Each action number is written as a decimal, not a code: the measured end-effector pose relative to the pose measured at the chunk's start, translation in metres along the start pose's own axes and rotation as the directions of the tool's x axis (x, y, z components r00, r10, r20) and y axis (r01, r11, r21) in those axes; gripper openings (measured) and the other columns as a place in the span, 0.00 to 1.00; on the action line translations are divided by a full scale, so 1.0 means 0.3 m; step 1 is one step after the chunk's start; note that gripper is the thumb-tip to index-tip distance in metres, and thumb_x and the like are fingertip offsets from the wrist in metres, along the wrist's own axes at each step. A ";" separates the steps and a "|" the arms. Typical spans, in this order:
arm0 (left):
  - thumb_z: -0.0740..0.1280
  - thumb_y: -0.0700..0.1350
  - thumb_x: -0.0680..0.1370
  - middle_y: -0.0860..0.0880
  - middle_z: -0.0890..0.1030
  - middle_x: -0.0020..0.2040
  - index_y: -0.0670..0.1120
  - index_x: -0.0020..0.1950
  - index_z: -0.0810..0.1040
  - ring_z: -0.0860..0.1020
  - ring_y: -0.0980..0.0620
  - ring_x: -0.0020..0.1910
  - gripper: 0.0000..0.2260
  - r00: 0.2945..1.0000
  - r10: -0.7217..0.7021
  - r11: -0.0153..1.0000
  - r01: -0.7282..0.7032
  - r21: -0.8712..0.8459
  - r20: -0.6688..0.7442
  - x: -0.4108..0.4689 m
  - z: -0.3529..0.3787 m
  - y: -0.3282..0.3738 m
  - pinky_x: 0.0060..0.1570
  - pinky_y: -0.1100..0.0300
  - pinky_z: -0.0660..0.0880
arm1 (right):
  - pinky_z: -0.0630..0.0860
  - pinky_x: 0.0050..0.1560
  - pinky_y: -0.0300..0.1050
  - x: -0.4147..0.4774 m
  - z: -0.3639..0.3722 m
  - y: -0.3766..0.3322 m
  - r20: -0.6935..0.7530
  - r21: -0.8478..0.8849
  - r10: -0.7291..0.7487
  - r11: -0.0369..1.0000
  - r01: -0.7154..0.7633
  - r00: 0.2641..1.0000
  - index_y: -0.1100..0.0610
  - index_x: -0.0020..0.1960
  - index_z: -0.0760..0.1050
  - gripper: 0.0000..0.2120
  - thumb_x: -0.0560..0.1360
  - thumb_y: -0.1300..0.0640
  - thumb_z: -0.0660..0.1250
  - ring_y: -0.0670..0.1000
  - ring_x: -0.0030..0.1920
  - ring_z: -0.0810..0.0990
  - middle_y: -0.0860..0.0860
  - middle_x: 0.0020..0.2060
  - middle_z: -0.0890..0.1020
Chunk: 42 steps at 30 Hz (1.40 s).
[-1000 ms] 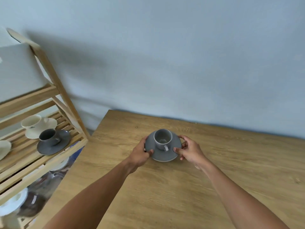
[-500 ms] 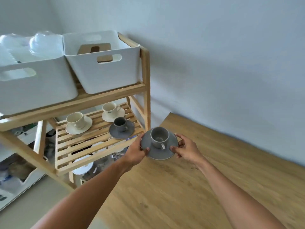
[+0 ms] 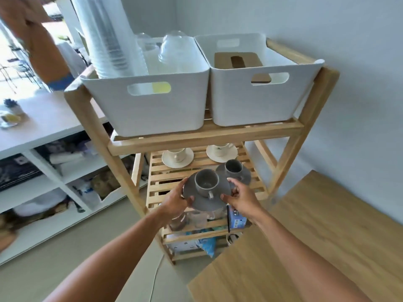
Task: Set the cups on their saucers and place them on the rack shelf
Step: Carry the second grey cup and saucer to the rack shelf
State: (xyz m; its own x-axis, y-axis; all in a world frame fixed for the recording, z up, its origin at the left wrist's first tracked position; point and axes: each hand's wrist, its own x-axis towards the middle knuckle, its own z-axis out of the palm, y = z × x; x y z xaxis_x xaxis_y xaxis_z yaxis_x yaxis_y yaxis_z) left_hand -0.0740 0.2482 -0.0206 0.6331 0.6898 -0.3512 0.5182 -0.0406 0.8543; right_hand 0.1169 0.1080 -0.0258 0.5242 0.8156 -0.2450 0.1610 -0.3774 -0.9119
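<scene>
A grey cup [image 3: 206, 182] stands on a grey saucer [image 3: 206, 203], handle toward me. My left hand [image 3: 176, 201] grips the saucer's left rim and my right hand [image 3: 239, 196] grips its right rim, holding it over the front edge of the rack's slatted middle shelf [image 3: 161, 171]. On that shelf sit another grey cup [image 3: 233, 166] on a grey saucer [image 3: 247, 174] and two cream cups on cream saucers, one at the back left [image 3: 177, 156] and one at the back right [image 3: 221, 150].
The wooden rack's top shelf carries two white bins [image 3: 148, 101] [image 3: 259, 92], close above the middle shelf. Lower shelves hold boxes and bags [image 3: 202, 223]. The wooden table [image 3: 316, 247] is at the right. A white shelving unit [image 3: 43, 136] and another person [image 3: 32, 35] are at the left.
Both hands lifted the grey cup and saucer off the table and carried them left to the rack's middle shelf. My view swung left and down onto the rack.
</scene>
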 end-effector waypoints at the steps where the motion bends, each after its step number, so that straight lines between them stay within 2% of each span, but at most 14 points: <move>1: 0.67 0.37 0.78 0.51 0.75 0.57 0.55 0.76 0.61 0.74 0.49 0.60 0.30 1.000 -0.020 1.000 0.020 0.019 -0.010 0.018 -0.032 -0.023 0.55 0.57 0.73 | 0.77 0.32 0.39 0.031 0.035 -0.005 0.018 -0.007 0.004 1.000 -0.004 1.000 0.51 0.74 0.67 0.32 0.74 0.59 0.75 0.51 0.42 0.83 0.54 0.50 0.83; 3: 0.67 0.38 0.78 0.51 0.76 0.60 0.57 0.76 0.61 0.74 0.48 0.62 0.30 0.998 -0.063 0.997 0.064 0.040 -0.030 0.057 -0.086 -0.068 0.57 0.54 0.73 | 0.77 0.33 0.39 0.092 0.100 -0.007 0.050 -0.027 0.004 1.000 -0.002 0.999 0.51 0.75 0.66 0.32 0.74 0.59 0.75 0.52 0.47 0.81 0.53 0.53 0.81; 6: 0.68 0.39 0.78 0.49 0.77 0.62 0.56 0.75 0.63 0.75 0.47 0.62 0.29 0.994 -0.086 0.994 0.090 0.055 -0.071 0.111 -0.131 -0.113 0.58 0.53 0.75 | 0.73 0.31 0.35 0.175 0.174 -0.003 0.068 -0.065 0.019 0.998 -0.014 0.998 0.51 0.75 0.66 0.32 0.74 0.58 0.74 0.48 0.44 0.78 0.51 0.50 0.80; 8: 0.68 0.39 0.77 0.49 0.77 0.64 0.55 0.75 0.63 0.74 0.46 0.64 0.29 0.993 -0.092 0.993 0.097 0.061 -0.077 0.156 -0.151 -0.139 0.63 0.49 0.74 | 0.71 0.34 0.34 0.232 0.213 0.006 0.070 -0.111 0.015 0.994 -0.007 0.997 0.51 0.75 0.66 0.32 0.74 0.57 0.74 0.47 0.43 0.77 0.50 0.49 0.80; 10: 0.69 0.39 0.77 0.48 0.75 0.66 0.54 0.76 0.63 0.72 0.45 0.67 0.30 0.993 -0.095 0.991 0.101 0.084 -0.074 0.200 -0.166 -0.160 0.67 0.46 0.71 | 0.75 0.41 0.38 0.279 0.238 0.007 0.074 -0.142 0.007 0.990 0.003 0.997 0.52 0.74 0.67 0.31 0.74 0.57 0.74 0.50 0.49 0.79 0.51 0.51 0.80; 13: 0.70 0.42 0.75 0.49 0.75 0.68 0.59 0.75 0.63 0.72 0.44 0.67 0.31 0.992 -0.091 0.985 0.102 0.136 -0.087 0.272 -0.180 -0.197 0.67 0.43 0.71 | 0.78 0.54 0.47 0.341 0.265 0.013 0.079 -0.182 0.004 0.983 0.010 0.997 0.53 0.72 0.69 0.28 0.75 0.59 0.73 0.53 0.58 0.79 0.52 0.56 0.80; 15: 0.69 0.43 0.74 0.49 0.75 0.69 0.60 0.75 0.63 0.72 0.44 0.67 0.31 0.992 -0.061 0.978 0.081 0.193 -0.109 0.306 -0.181 -0.202 0.66 0.46 0.71 | 0.75 0.54 0.45 0.373 0.270 0.016 0.072 -0.230 -0.007 0.973 0.023 0.997 0.53 0.72 0.70 0.26 0.75 0.59 0.72 0.54 0.59 0.79 0.54 0.58 0.81; 17: 0.69 0.42 0.75 0.48 0.74 0.70 0.56 0.76 0.63 0.71 0.44 0.68 0.31 0.991 -0.039 0.963 0.072 0.261 -0.130 0.337 -0.183 -0.202 0.65 0.51 0.70 | 0.75 0.53 0.44 0.404 0.276 0.025 0.075 -0.262 -0.003 0.965 0.022 0.997 0.52 0.72 0.70 0.26 0.76 0.59 0.72 0.54 0.59 0.79 0.54 0.59 0.81; 22: 0.69 0.43 0.77 0.45 0.73 0.71 0.56 0.77 0.61 0.71 0.43 0.68 0.31 0.992 -0.057 0.942 0.092 0.323 -0.116 0.397 -0.190 -0.230 0.60 0.54 0.69 | 0.77 0.60 0.50 0.452 0.286 0.033 0.076 -0.322 -0.010 0.946 0.034 0.997 0.52 0.71 0.71 0.27 0.74 0.58 0.73 0.55 0.60 0.80 0.54 0.59 0.83; 25: 0.69 0.43 0.78 0.45 0.72 0.71 0.55 0.77 0.59 0.71 0.43 0.68 0.31 0.992 -0.065 0.931 0.098 0.352 -0.105 0.413 -0.191 -0.233 0.58 0.56 0.68 | 0.77 0.59 0.50 0.466 0.287 0.034 0.070 -0.348 -0.010 0.937 0.034 0.997 0.53 0.73 0.70 0.28 0.74 0.58 0.74 0.56 0.59 0.80 0.55 0.58 0.83; 31: 0.70 0.48 0.77 0.45 0.74 0.70 0.55 0.77 0.59 0.72 0.42 0.67 0.32 0.998 -0.027 0.877 0.054 0.478 -0.063 0.415 -0.204 -0.222 0.59 0.52 0.71 | 0.81 0.56 0.55 0.469 0.291 0.030 0.057 -0.399 -0.017 0.916 0.038 0.998 0.52 0.72 0.70 0.29 0.73 0.57 0.74 0.57 0.55 0.82 0.55 0.57 0.83; 35: 0.69 0.49 0.77 0.45 0.75 0.69 0.56 0.77 0.58 0.72 0.41 0.67 0.31 0.999 0.007 0.853 0.021 0.521 -0.051 0.412 -0.204 -0.223 0.58 0.52 0.71 | 0.78 0.57 0.50 0.466 0.292 0.037 0.060 -0.425 -0.037 0.903 0.059 0.998 0.52 0.69 0.72 0.25 0.74 0.55 0.74 0.55 0.58 0.81 0.54 0.57 0.83; 42: 0.67 0.50 0.79 0.42 0.77 0.65 0.56 0.78 0.58 0.76 0.41 0.62 0.30 0.995 -0.004 0.889 0.049 0.455 -0.099 0.391 -0.190 -0.241 0.54 0.52 0.73 | 0.78 0.54 0.49 0.448 0.287 0.039 0.062 -0.389 0.003 0.921 0.022 0.998 0.53 0.69 0.72 0.22 0.77 0.54 0.71 0.54 0.55 0.81 0.55 0.53 0.83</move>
State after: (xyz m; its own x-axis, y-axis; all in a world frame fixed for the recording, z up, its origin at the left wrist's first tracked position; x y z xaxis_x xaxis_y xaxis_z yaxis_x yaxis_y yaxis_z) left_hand -0.0699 0.3733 -0.1017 0.5709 0.7581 -0.3152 0.7536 -0.3314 0.5677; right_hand 0.1172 0.2509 -0.0979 0.4718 0.8402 -0.2674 0.4847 -0.5005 -0.7173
